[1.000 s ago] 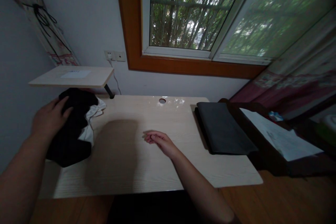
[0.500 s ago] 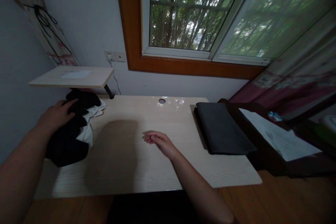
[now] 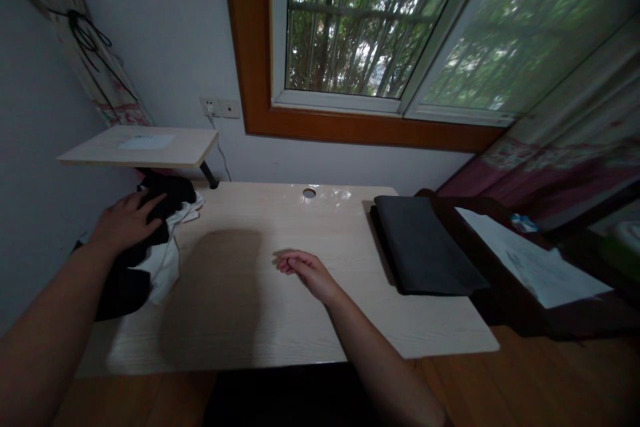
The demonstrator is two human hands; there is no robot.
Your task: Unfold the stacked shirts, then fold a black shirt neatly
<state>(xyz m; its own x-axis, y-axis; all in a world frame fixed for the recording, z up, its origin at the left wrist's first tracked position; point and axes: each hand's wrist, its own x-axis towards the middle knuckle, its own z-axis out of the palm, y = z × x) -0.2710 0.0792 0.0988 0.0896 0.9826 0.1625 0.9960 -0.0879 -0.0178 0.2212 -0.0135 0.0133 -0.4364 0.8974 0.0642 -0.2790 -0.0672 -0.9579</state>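
At the left end of the desk, my left hand (image 3: 127, 221) lies on a heap of black cloth (image 3: 173, 192), its fingers spread. White cloth (image 3: 163, 267) shows along the heap's right side. What kind of cloth items these are, I cannot make out. Palm partly up, my right hand (image 3: 309, 273) rests on the pale wooden desk (image 3: 320, 327) near its middle. Its fingers are curled in with the thumb against them, and nothing shows in them.
A small raised shelf (image 3: 145, 155) with a paper (image 3: 147, 141) on it stands over the heap's far end. A black folder-like flat item (image 3: 425, 243) lies on the desk's right side. Beyond the right edge, a white sheet (image 3: 525, 257) lies on dark furniture. A window (image 3: 370, 20) is behind.
My left hand has moved slightly right and spread its fingers over the cloth. The black cloth's near part has shifted, showing more white cloth. My right hand stays in place.
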